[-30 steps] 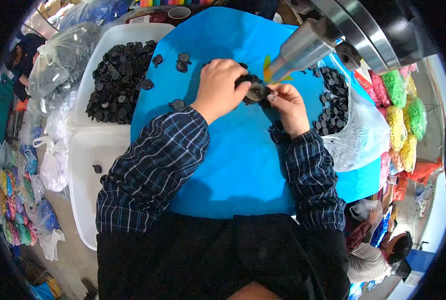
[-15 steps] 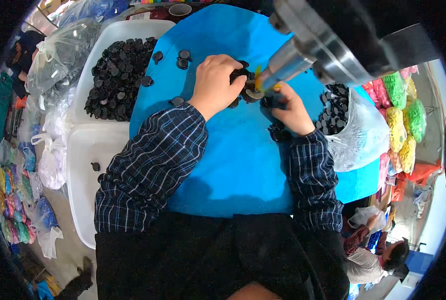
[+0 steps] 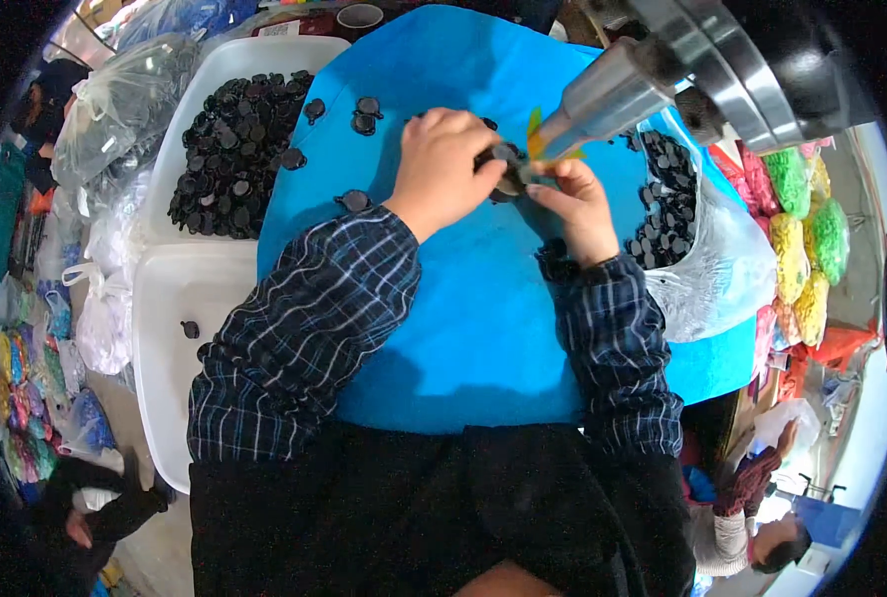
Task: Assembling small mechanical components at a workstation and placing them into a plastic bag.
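Crowding right hand [image 3: 585,211]: metal machine head [image 3: 618,92]; leftward, 2 white trays [image 3: 203,283].

The left sleeve [image 3: 319,303] and right sleeve [image 3: 618,343] are dark navy plaid, crossed by thin white and blue lines, loose, wrinkled, narrowing at the ends. A plain black garment [image 3: 404,507] covers the body's front.

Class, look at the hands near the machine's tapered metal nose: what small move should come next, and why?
Probably ease the right hand slightly right, clear of the tapered metal nose, since it appears very close to the nose's lower end. The left hand is beside the dark round pieces.
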A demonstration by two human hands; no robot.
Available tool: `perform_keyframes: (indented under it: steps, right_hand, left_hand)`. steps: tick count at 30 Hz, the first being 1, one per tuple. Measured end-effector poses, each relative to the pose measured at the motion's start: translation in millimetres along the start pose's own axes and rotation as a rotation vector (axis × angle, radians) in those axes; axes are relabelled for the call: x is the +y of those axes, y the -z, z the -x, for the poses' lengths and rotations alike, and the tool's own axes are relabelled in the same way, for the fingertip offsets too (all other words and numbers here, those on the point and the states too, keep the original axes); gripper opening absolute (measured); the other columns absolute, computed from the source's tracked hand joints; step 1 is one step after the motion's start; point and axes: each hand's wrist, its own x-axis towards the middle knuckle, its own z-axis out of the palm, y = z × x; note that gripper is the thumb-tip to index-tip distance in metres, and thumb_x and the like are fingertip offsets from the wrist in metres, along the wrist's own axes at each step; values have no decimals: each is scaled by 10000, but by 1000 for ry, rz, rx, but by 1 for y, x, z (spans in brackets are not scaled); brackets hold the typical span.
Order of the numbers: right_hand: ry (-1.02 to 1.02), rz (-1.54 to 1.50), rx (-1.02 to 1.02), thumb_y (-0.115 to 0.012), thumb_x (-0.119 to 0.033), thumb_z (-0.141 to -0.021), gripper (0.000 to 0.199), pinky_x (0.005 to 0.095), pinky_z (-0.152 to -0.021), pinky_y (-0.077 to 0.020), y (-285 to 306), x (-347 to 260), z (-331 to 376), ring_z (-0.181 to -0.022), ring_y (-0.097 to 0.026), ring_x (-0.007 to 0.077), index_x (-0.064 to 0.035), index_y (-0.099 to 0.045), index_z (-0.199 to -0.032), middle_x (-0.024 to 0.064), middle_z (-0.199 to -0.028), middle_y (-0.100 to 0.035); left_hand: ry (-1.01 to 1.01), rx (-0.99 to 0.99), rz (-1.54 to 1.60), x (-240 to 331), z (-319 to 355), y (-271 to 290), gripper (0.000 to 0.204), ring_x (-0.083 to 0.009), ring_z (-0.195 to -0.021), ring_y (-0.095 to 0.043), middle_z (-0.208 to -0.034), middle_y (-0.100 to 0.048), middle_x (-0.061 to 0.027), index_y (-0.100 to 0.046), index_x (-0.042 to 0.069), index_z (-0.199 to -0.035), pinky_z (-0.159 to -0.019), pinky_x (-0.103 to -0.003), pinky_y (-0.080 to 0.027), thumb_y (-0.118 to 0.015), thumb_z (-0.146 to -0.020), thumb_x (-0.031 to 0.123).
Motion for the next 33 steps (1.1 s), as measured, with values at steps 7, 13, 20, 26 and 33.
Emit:
perform_keyframes:
  steps: [7, 13, 20, 26, 33]
  right_hand:
    - [60, 756, -147, -641, 66, -779, 221, 287, -812, -471, 8, -42, 15, -960, -569, 162, -25, -557, -962, 48, -1000, -608]
    - [-24, 1085, -509, -676, 65, -749, 262, 278, -776, -456, 22, -57, 31, -921, -555, 153, -27, -539, -952, 40, -993, -581]
    - [-162, -18, -48, -671, 93, -753, 276, 261, -813, -478, 14, -27, 17, -895, -584, 132, -36, -547, -963, 42, -942, -610]
    - [-100, 138, 53, -676, 89, -758, 276, 271, -827, -487, -14, -7, -3, -887, -596, 144, -44, -550, -964, 35, -910, -618]
    - [161, 1096, -360, -719, 28, -746, 302, 283, -823, -475, -12, -59, 31, -872, -586, 154, -52, -545, -980, 17, -887, -596]
  left_hand:
    - [176, 25, 57, -11, 1, 4, 220, -300, -1036, -526, -1005, -627, -68, -694, 80, -913, -899, -450, -386, -689, -737, 214]
    - [155, 37, 61, -7, -1, 4, 214, -303, -1039, -524, -1007, -623, -74, -689, 76, -904, -894, -450, -391, -688, -733, 204]
    - [1, -18, 116, 3, -3, 1, 213, -300, -1051, -515, -1018, -618, -70, -689, 74, -904, -894, -451, -386, -689, -735, 202]
    - [165, 1, 46, -4, 0, 4, 220, -296, -1051, -514, -1018, -618, -64, -689, 72, -915, -906, -451, -380, -676, -752, 219]
    - [153, 38, 63, -9, -1, 2, 244, -297, -1045, -516, -1005, -617, -75, -687, 76, -942, -907, -446, -380, -682, -747, 222]
